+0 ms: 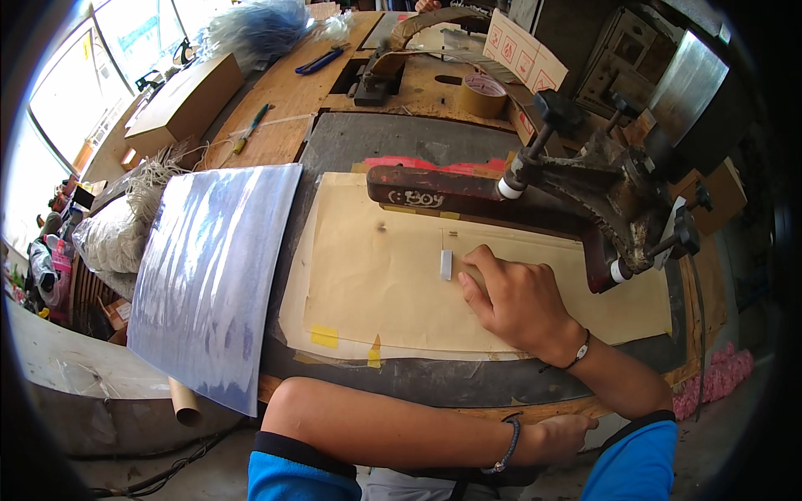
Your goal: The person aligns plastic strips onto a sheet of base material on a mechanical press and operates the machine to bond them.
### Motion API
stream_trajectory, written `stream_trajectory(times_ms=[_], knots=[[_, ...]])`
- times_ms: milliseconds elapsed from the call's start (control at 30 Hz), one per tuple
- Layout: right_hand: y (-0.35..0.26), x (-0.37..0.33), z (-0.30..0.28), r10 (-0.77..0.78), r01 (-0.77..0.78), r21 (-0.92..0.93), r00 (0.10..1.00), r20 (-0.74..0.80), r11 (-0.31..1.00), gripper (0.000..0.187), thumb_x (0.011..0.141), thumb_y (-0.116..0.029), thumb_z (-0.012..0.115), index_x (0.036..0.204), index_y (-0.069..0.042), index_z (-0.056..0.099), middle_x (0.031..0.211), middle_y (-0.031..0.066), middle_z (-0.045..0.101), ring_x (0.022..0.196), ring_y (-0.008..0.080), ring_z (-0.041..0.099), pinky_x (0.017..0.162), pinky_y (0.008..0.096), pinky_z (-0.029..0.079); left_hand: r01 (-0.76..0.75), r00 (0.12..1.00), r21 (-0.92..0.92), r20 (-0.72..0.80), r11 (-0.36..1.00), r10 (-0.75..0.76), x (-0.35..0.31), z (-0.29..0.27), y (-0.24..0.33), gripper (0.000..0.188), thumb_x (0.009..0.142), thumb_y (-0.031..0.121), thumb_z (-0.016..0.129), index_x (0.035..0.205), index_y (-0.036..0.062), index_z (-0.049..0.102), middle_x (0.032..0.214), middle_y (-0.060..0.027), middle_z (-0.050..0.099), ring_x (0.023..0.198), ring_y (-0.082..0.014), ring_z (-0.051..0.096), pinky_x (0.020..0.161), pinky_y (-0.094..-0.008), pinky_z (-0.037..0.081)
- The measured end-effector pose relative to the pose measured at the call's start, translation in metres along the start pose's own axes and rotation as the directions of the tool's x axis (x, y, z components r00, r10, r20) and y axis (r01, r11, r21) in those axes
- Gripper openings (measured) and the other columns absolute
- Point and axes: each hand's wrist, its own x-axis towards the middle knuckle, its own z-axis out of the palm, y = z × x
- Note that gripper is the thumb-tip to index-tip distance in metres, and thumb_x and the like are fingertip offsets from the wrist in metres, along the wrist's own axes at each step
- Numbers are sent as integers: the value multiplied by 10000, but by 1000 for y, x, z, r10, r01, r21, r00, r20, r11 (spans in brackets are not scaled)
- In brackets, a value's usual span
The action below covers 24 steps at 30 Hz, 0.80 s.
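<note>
My right hand hovers over the tan paper sheet, thumb and index finger apart and holding nothing. Just left of its fingertips is a small pale rectangular piece, lying flat on the sheet. My left arm crosses low in front of me, so my left hand is at the table's front edge, below the right forearm. Its fingers look closed beside a light-coloured thing; I cannot make out what they hold. Beyond the sheet runs a dark metal bar, joined to a clamp frame with black knobs.
A stack of clear plastic sheets overhangs the table at left. Behind are a cardboard box, a tape roll, a blue cutter and a pen-like tool. White string lies farther left. Yellow tape marks the sheet.
</note>
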Motion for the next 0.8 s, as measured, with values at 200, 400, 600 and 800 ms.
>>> stream_trajectory(times_ms=[200,400,600,800], knots=[[0,0,-1,11,-11,3,1000,14,1000,207,973,-259,593,1026,-65,543,618,105,646,557,324,671,514,458,519,-4,1000,-20,16,1000,5,-1,-2,-1,227,930,294,582,951,224,797,914,90,756,998,-121,657,1129,-365,323],[-1,1,-1,9,-9,5,1000,18,1000,210,970,-257,597,1017,-61,540,625,108,650,564,323,676,520,455,523,-20,999,5,25,1000,20,-3,-5,-3,226,932,297,580,970,229,792,906,92,753,1001,-102,659,1131,-369,319],[-1,0,-2,6,-6,9,1000,14,1000,202,968,-252,605,1021,-65,552,629,116,654,572,324,680,525,448,521,8,1000,13,-6,1000,-8,-4,-5,0,225,926,298,580,971,233,791,916,98,752,992,-97,665,1132,-364,315],[1,0,1,5,-5,-7,1000,24,1000,212,975,-261,588,1019,-61,535,635,112,654,572,321,680,521,448,523,7,1000,3,9,1000,-7,-6,-6,-2,227,923,299,580,960,236,795,913,101,752,983,-96,670,1141,-367,307]])
